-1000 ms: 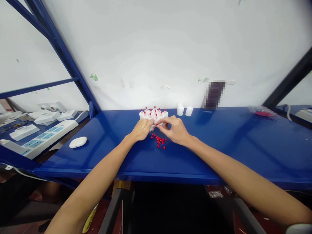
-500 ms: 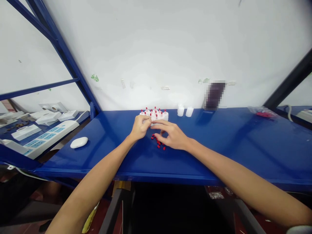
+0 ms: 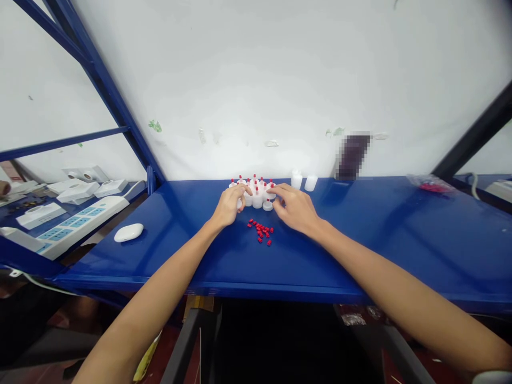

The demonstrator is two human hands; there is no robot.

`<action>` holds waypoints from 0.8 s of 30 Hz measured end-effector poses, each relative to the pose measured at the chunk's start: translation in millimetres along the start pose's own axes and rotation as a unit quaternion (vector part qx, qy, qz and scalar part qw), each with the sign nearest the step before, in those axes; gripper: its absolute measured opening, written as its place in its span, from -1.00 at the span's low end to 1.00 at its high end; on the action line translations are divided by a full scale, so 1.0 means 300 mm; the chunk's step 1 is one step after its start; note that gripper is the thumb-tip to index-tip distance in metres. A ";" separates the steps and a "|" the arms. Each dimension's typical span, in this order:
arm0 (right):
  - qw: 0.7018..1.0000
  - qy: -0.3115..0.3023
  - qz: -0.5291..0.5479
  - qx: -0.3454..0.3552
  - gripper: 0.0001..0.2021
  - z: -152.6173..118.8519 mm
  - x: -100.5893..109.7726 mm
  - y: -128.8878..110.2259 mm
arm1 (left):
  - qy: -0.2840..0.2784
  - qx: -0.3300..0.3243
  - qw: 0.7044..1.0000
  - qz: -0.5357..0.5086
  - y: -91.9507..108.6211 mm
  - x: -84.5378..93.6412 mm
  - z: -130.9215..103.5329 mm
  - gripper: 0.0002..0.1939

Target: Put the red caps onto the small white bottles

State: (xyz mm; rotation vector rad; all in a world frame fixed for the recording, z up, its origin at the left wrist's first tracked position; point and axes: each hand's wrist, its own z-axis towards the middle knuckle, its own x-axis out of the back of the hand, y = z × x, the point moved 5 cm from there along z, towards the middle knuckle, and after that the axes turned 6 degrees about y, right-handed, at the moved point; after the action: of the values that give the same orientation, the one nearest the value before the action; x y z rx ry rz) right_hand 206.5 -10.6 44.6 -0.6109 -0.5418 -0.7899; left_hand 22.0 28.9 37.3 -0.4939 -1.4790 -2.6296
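Observation:
Several white bottles with red tips (image 3: 257, 198) stand in a cluster at the back of the blue table. At the left side of the cluster, my left hand (image 3: 231, 205) is closed around a white bottle, mostly hidden by the fingers. My right hand (image 3: 295, 207) is at the right side, its thumb and forefinger bent apart near a short white piece with a red tip (image 3: 268, 205); whether it grips anything cannot be made out. In front of the bottles lies a loose scatter of small red caps (image 3: 261, 230).
Two white containers (image 3: 311, 183) stand behind on the right, near a blurred dark phone-like object (image 3: 352, 157). A white case (image 3: 128, 232) and a power strip (image 3: 80, 224) are at left. A plastic bag of red pieces (image 3: 432, 184) lies far right.
My right hand has moved away from my left hand, up and to the right, uncovering the red caps and the front bottles. My left hand has shifted slightly.

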 end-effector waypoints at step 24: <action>0.944 -0.261 -0.043 0.198 -0.56 -0.025 -0.103 -0.087 | -0.004 0.024 0.997 0.070 -0.013 0.009 0.001 -0.74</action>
State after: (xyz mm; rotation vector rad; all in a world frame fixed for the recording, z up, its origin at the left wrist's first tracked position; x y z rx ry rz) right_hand 169.6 -15.2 27.1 -0.4170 -1.1904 -0.5703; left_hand 18.5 31.4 35.1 -0.5805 -1.4508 -2.4820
